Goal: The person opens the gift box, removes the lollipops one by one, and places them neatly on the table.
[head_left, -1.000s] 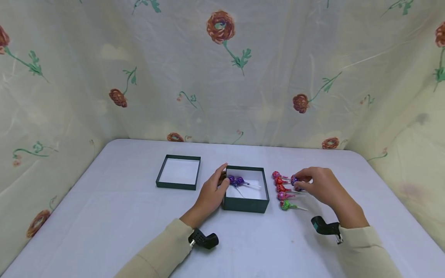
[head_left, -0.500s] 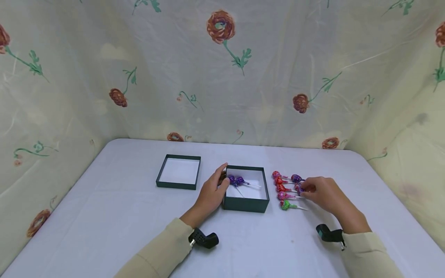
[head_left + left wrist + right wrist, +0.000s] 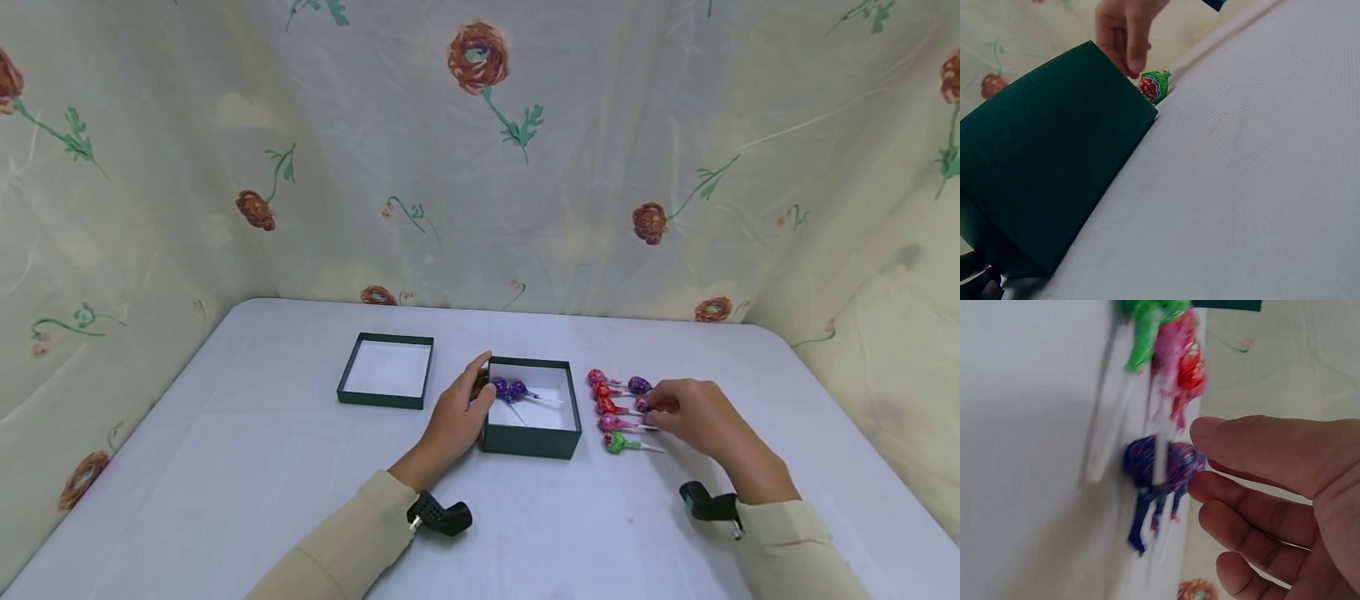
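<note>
My left hand [image 3: 453, 412] grips the left side of a dark green box [image 3: 531, 443], also large in the left wrist view [image 3: 1054, 150]. Inside the box lie two purple-wrapped lollipops [image 3: 517, 390], partly covered by the hand. To its right, my right hand [image 3: 693, 415] is low over the table, thumb and index finger on either side of a purple lollipop [image 3: 642, 403]. In the right wrist view that purple head [image 3: 1147, 465] is at the fingertips, blurred. Another purple lollipop [image 3: 639, 385] lies just beyond it.
Left of the box is its shallow lid [image 3: 380, 403], white inside. A column of red and pink lollipops [image 3: 606, 406], ending nearest me with a green one [image 3: 615, 442], lies between box and right hand. A flowered curtain [image 3: 562, 208] encloses the white table [image 3: 315, 492].
My right hand has shifted toward me, from the farther purple lollipop to the nearer one, uncovering the farther one. Left hand and box have stayed put.
</note>
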The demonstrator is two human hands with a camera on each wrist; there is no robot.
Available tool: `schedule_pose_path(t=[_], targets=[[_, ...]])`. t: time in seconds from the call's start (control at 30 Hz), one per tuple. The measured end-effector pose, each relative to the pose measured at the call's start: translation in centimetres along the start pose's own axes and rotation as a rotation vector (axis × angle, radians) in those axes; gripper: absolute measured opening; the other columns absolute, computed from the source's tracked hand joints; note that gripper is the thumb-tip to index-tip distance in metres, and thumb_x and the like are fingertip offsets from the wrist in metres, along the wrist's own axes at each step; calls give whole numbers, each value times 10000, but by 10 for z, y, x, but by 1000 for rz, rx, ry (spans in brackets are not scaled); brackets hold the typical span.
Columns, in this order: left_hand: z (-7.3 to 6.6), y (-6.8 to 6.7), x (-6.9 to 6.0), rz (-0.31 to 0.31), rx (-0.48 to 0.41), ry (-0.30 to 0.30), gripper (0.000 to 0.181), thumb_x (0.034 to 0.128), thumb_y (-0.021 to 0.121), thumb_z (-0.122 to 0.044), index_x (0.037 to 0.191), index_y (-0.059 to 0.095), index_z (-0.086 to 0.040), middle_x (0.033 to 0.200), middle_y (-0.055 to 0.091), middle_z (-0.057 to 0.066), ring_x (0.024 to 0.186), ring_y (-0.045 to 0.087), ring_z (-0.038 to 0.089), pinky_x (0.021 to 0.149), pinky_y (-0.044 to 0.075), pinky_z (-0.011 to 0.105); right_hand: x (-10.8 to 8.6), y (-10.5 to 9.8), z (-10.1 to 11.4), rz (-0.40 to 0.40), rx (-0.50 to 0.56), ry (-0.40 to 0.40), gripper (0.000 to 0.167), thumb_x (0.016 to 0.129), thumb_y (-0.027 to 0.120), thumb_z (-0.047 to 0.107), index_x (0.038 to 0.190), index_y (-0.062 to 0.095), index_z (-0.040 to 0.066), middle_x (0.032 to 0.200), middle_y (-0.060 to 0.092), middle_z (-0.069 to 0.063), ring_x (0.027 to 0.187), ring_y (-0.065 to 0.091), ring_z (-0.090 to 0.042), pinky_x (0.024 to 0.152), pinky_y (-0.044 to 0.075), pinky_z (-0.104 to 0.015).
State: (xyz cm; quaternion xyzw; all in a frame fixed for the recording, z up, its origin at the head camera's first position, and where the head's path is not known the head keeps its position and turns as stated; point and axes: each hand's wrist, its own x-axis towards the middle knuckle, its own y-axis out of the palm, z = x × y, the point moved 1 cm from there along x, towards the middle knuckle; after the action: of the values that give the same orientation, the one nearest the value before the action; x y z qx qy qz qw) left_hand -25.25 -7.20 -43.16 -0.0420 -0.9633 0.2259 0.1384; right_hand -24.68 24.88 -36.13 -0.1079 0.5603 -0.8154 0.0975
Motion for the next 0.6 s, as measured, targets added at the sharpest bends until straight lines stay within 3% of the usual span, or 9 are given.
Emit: schedule_pose_path(t=[0.3,0.47,0.6], targets=[[1,-1,-1,-1,-4,12,516,1015,443,-278,1511,303,-296,1469,447,57,1293,479,206,1089,359,407,20,-8,50,-56,91,-50,231,861,731,193,1044,724,52,912,693,-55,848,611,-225,711,560,-366],[2,1,0,1,-4,11,518,1014,441,-289,1511,300,-303,1468,448,59,1293,480,203,1088,360,401,35,-4,79,-73,127,-93,226,861,733,202,1047,728,74,933,695,-53,853,606,-216,715,552,-353],[3,1,0,-1,-6,10,518,1012,442,-294,1511,304,-299,1468,448,57,1290,482,202,1089,359,399,47,6,99,-56,148,-129,247,862,731,190,1070,722,58,982,702,-90,889,619,-235,792,555,-400]])
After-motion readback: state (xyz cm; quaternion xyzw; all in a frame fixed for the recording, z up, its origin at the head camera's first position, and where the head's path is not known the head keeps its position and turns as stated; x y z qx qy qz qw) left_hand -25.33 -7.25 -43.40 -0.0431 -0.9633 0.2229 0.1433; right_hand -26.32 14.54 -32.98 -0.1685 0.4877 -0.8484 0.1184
